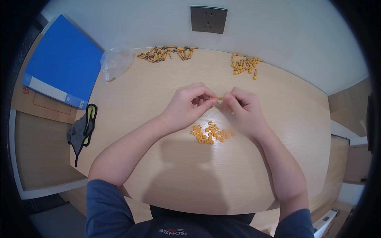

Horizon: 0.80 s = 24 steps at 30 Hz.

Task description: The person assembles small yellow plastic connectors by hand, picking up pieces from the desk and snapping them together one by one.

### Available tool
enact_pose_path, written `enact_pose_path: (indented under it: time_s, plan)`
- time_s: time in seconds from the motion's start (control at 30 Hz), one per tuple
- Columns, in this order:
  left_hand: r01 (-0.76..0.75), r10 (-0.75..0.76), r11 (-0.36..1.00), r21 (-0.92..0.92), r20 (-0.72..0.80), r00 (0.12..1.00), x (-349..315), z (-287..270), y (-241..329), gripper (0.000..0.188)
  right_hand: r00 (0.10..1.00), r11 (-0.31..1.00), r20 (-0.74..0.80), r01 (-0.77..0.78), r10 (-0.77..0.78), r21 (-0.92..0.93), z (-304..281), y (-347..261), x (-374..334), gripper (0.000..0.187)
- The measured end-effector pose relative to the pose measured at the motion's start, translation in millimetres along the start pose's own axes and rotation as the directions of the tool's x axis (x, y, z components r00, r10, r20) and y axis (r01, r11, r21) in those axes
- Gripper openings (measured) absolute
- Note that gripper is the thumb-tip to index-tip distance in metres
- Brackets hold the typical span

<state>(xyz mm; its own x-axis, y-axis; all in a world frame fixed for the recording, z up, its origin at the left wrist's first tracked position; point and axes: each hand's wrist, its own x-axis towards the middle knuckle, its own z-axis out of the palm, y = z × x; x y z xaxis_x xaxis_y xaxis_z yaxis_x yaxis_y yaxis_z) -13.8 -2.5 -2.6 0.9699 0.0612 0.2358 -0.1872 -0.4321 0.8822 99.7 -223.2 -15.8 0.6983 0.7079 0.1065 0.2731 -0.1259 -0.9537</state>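
Over the middle of the table, my left hand (192, 102) pinches a small yellow rod with a dark metallic tip (219, 98) between thumb and fingers. From the other side my right hand (244, 109) closes its fingers around the rod's tip end, where a bit of yellow shows; whether that is a separate cap I cannot tell. Just below the hands lies a loose cluster of small yellow caps (206, 134), some round and ring-like. Part of that cluster sits beside my right wrist.
Against the wall lie a heap of yellow rods with dark ends (160, 54) and, farther right, a heap of rods with yellow heads (244, 64). A clear plastic bag (116, 63), a blue binder (63, 59) and a grey-black fabric pouch (82, 129) are at the left.
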Motion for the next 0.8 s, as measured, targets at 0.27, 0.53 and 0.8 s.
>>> enact_pose_path:
  time_s: [0.27, 0.53, 0.8]
  plan:
    - [-0.008, 0.008, 1.000, 0.012, -0.024, 1.000, 0, 0, -2, 0.007, 0.992, 0.981, -0.072, 0.112, -0.101, 0.162, 7, -10, 0, 0.045]
    - [-0.043, 0.046, 0.997, 0.056, -0.047, 0.998, -1, -1, -3, 0.007, 0.999, 0.996, -0.005, 0.032, -0.031, 0.078, 8, -11, 0, 0.017]
    - [-0.051, 0.052, 0.997, 0.056, -0.020, 0.998, -1, 1, -1, 0.006, 0.997, 0.991, -0.013, -0.071, 0.073, 0.113, 7, -18, -2, 0.021]
